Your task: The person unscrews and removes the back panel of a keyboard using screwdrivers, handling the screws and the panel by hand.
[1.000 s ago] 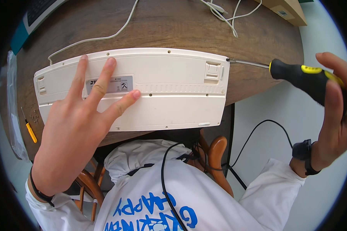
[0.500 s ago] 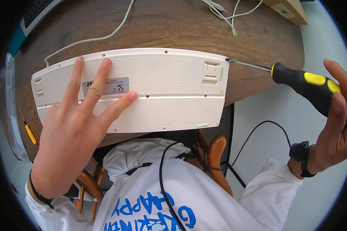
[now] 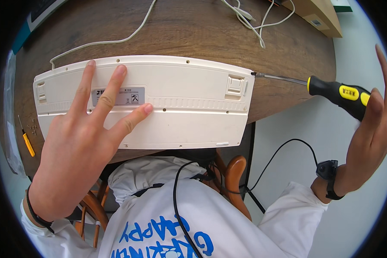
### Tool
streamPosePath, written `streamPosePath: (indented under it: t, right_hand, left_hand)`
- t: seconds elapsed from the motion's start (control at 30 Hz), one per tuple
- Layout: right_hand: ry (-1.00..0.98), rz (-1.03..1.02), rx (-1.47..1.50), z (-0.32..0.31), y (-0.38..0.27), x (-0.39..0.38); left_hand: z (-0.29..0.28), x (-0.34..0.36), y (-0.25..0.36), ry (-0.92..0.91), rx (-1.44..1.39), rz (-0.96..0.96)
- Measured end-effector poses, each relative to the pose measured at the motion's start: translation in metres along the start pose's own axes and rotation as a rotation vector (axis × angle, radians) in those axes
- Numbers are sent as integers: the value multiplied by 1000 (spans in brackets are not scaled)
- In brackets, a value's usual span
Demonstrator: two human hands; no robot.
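Note:
A white keyboard (image 3: 193,127) lies underside up along the near edge of the wooden table, screw holes showing in its back. My left hand (image 3: 79,137) rests spread on its left half, fingertips pressing near the silver label (image 3: 131,98). At the far right, my right hand (image 3: 370,133) grips the handle end of a black and yellow screwdriver (image 3: 337,93); some of its fingers are hidden behind the handle and the dark picture rim. The screwdriver lies nearly level, its shaft pointing left and its tip at the keyboard's upper right corner.
Left of the keyboard are a small yellow screwdriver (image 3: 28,145), several loose screws (image 3: 33,127) and a clear plastic bag (image 3: 13,129). White cable (image 3: 99,43) runs behind. A coiled white cable (image 3: 256,26) and cardboard box (image 3: 318,17) stand at the back right.
The right hand's upper finger has stretched upward, and the screwdriver handle has turned and tilted slightly. The view has shifted a little; my left hand stays on the keyboard.

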State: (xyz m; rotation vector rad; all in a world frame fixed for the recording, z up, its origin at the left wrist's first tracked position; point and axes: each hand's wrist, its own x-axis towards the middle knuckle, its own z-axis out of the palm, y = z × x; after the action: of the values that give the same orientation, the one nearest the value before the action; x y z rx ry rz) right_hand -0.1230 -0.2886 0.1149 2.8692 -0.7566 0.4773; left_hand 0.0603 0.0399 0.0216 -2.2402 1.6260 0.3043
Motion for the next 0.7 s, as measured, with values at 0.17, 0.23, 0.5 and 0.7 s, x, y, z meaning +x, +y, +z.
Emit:
streamPosePath:
  t: [0.17, 0.23, 0.5, 0.7]
  right_hand:
    - [-28, -9, 17, 5, -13, -1]
    - [-33, -256, 139, 2, -8, 3]
    - [-69, -586, 373, 4, 3, 21]
    - [-68, -808, 532, 5, 13, 34]
  left_hand:
    - [0, 3, 0, 10, -16, 11]
    - [2, 3, 0, 11, -32, 10]
    - [1, -1, -1, -4, 49, 2]
    - [2, -1, 0, -5, 28, 2]
